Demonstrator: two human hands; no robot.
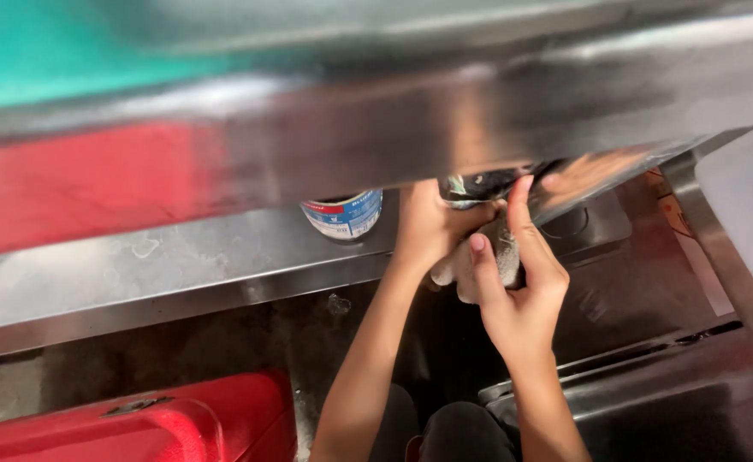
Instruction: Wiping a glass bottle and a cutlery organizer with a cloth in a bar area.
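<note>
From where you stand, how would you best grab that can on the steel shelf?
Probably by its round side wall, coming from the front. The can stands upright on the shelf, and the steel ledge above hides its top, so a grasp from above looks blocked. The left hand is nearest; both it and the right hand hold a cloth.

A shiny steel bench (163, 265) fills the view, catching blurred reflections. Below its edge sits a red case (154, 423). Above it, a teal wall (51, 60) shows.
</note>
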